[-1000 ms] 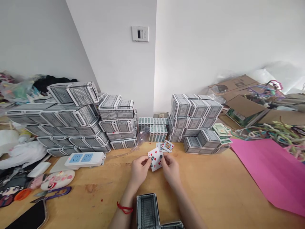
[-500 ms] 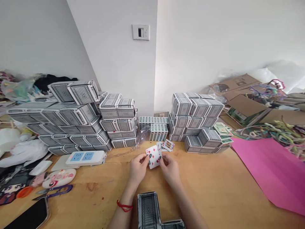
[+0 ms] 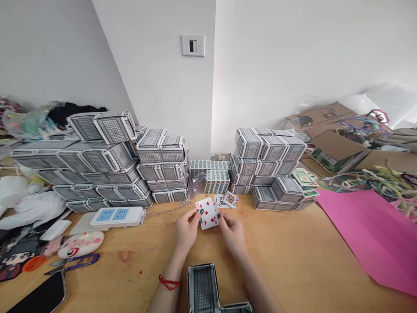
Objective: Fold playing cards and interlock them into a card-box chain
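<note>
A five of diamonds playing card faces me above the middle of the table. My left hand pinches its left edge, thumb on the front. At the card's right side my right hand is closed, its thumb over a second card partly hidden behind the first. Just beyond them, several loose playing cards lie face up in a small heap. Nearer to me, between my forearms, stands an open box folded from playing cards, cut off by the lower edge of the view.
Stacked card-built blocks rise at the left and right. Card decks stand between them. A power strip, thread snips and a phone lie at left, pink paper at right.
The five of diamonds has shifted slightly left with my left hand, showing more of its face and spreading a little from the card behind it. My right hand has barely moved.
</note>
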A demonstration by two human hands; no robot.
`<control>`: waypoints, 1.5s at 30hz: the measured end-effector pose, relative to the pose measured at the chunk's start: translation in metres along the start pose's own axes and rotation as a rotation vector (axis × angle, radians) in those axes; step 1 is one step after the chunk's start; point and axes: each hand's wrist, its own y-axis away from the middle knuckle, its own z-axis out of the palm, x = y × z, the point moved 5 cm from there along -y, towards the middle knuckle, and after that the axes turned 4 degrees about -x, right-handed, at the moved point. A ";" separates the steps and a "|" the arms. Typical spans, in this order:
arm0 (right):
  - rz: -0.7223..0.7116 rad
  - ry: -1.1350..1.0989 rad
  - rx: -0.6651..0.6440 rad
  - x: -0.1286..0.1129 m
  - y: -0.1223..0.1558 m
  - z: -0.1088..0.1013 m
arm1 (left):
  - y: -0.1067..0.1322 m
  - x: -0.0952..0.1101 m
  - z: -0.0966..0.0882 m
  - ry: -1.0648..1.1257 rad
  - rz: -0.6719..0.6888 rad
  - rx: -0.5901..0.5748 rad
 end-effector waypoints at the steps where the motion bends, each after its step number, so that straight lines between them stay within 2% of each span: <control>1: 0.051 -0.124 -0.040 0.001 0.000 0.002 | -0.001 0.000 -0.002 0.009 -0.004 0.017; 3: 0.140 -0.328 -0.114 0.002 0.000 0.006 | -0.002 0.000 -0.004 0.034 -0.011 0.046; 6: 0.235 -0.513 -0.245 0.002 0.002 0.011 | -0.002 0.001 -0.008 0.071 -0.023 0.062; 9: 0.304 -0.585 -0.365 0.001 0.008 0.017 | -0.002 0.004 -0.010 0.074 -0.022 0.043; 11: 0.310 -0.574 -0.392 0.001 0.010 0.020 | -0.002 0.006 -0.010 0.076 -0.020 0.020; 17: 0.239 -0.455 -0.310 0.002 0.006 0.021 | 0.000 0.008 -0.007 0.152 -0.040 -0.012; 27: 0.213 -0.321 -0.072 0.010 0.001 0.015 | 0.003 0.013 0.000 0.313 -0.098 -0.108; 33: 0.177 -0.249 -0.089 0.012 0.002 0.019 | 0.011 0.022 0.017 0.439 -0.204 -0.292; 39: 0.122 -0.205 -0.128 0.014 0.003 0.023 | 0.010 0.024 0.021 0.374 -0.249 -0.128; 45: 0.046 -0.124 -0.141 0.013 0.003 0.025 | 0.010 0.012 0.019 0.421 -0.294 0.012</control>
